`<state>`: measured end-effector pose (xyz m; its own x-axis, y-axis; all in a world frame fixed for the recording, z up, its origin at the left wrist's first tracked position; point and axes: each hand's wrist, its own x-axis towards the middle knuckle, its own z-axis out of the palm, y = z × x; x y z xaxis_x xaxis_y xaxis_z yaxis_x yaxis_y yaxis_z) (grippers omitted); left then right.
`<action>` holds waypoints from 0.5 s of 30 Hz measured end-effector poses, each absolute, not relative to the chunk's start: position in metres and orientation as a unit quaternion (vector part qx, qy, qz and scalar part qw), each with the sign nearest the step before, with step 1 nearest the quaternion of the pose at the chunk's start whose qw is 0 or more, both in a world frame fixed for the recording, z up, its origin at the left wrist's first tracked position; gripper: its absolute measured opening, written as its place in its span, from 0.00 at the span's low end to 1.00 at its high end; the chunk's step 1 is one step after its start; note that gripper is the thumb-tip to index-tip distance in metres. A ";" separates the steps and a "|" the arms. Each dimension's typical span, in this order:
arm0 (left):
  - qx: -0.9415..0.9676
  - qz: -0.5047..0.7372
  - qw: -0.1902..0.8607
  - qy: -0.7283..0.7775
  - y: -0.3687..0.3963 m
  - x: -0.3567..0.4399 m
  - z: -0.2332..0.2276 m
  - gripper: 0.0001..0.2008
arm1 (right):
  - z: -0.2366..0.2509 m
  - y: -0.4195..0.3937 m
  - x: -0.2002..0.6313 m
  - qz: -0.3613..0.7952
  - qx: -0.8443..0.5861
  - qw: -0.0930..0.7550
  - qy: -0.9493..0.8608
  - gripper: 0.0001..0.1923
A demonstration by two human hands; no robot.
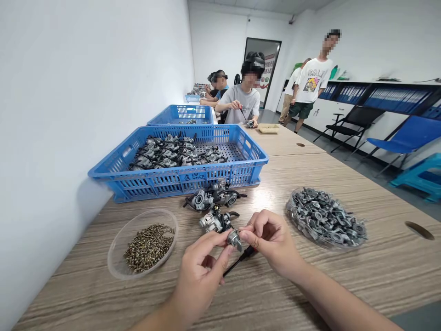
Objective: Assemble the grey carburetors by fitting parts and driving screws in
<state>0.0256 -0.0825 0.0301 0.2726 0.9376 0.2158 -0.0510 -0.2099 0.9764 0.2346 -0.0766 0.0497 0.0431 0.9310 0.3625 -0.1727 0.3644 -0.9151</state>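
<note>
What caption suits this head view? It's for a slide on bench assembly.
Both hands, left hand and right hand, pinch a small metal part between screw dish and blue crate.

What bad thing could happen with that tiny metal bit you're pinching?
The small metal part is pinched only by fingertips of the left hand and right hand, so it might slip and roll across the table. An elbow could also nudge the dish of screws near the table's edge.
</note>
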 end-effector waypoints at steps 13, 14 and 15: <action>0.603 0.480 0.517 0.373 -0.083 0.027 0.030 0.16 | 0.055 -0.077 0.237 0.422 -0.372 0.621 -0.545 0.23; 0.603 0.479 0.517 0.375 -0.083 0.027 0.030 0.16 | 0.054 -0.077 0.238 0.424 -0.372 0.622 -0.543 0.23; 0.602 0.479 0.517 0.376 -0.084 0.027 0.030 0.16 | 0.054 -0.077 0.238 0.425 -0.370 0.623 -0.542 0.23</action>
<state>0.0271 -0.0835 0.0303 0.2593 0.9472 0.1885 -0.0428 -0.1837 0.9820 0.2378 -0.0768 0.0538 0.0503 0.9311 0.3612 -0.1298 0.3647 -0.9220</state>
